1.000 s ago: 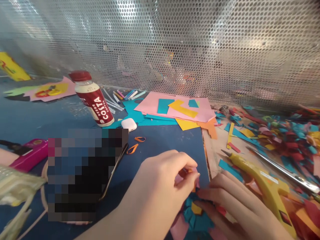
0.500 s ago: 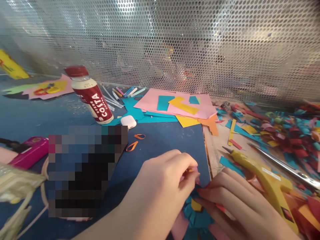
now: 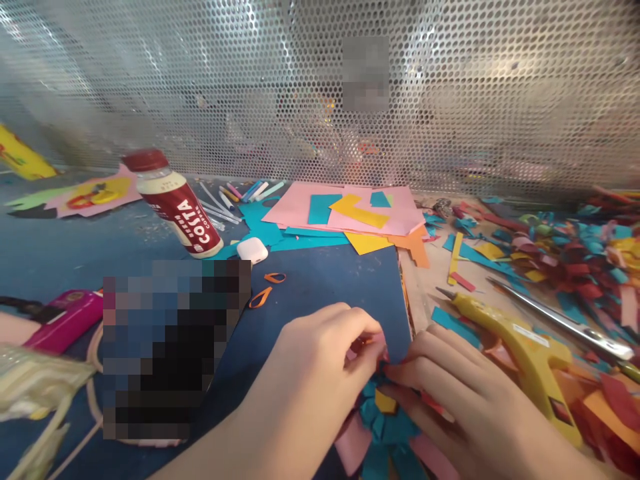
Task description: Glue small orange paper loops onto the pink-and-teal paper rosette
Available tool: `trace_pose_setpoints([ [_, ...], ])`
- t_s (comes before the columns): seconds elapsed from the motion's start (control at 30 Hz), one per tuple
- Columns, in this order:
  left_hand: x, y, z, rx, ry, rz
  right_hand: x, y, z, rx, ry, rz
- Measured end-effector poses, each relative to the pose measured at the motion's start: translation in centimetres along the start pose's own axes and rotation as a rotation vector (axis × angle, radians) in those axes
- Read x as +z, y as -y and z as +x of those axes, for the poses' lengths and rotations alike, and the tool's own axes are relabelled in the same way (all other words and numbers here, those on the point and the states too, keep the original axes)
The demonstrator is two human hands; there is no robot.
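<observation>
As seen in the head view, the paper flower [image 3: 395, 430] lies low on the worktop [image 3: 365, 287], under and between both hands. Left hand [image 3: 317, 363]: fingers pinched on a paper piece [image 3: 368, 342] showing orange and pink, mostly hidden. Right hand [image 3: 460, 393]: fingertips touch the flower's teal part; whether they grip it, I cannot tell.

Progress, as judged: partway. Teal petals surround a yellow centre [image 3: 386, 401], with pink pieces [image 3: 353, 443] beside them. Whether these are fixed cannot be confirmed. Two orange loops [image 3: 264, 292] lie loose, apart from the flower.

Edges and clearance: the blue surface ends just beside the hands, on their right. Beyond it, a glue gun [image 3: 520, 353] lies near the right hand, among scraps [image 3: 565, 260], restricting movement that way. Ahead, open room extends to the paper sheets [image 3: 293, 200].
</observation>
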State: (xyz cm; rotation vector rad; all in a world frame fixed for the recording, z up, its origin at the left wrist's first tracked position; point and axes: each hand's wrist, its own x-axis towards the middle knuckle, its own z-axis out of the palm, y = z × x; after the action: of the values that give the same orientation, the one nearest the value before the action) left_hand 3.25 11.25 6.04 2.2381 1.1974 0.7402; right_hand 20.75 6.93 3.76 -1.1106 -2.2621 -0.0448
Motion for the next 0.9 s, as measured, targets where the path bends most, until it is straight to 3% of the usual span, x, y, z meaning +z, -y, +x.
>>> trace_pose_setpoints([
  [0.4, 0.0, 0.3, 0.9, -0.095, 0.112, -0.113, 0.8, -0.4, -0.1, 0.028, 0.057, 0.078],
  [0.9, -0.1, 0.4, 0.9, -0.058, 0.161, 0.022, 1.1, -0.7, -0.5, 0.109, 0.086, 0.027],
])
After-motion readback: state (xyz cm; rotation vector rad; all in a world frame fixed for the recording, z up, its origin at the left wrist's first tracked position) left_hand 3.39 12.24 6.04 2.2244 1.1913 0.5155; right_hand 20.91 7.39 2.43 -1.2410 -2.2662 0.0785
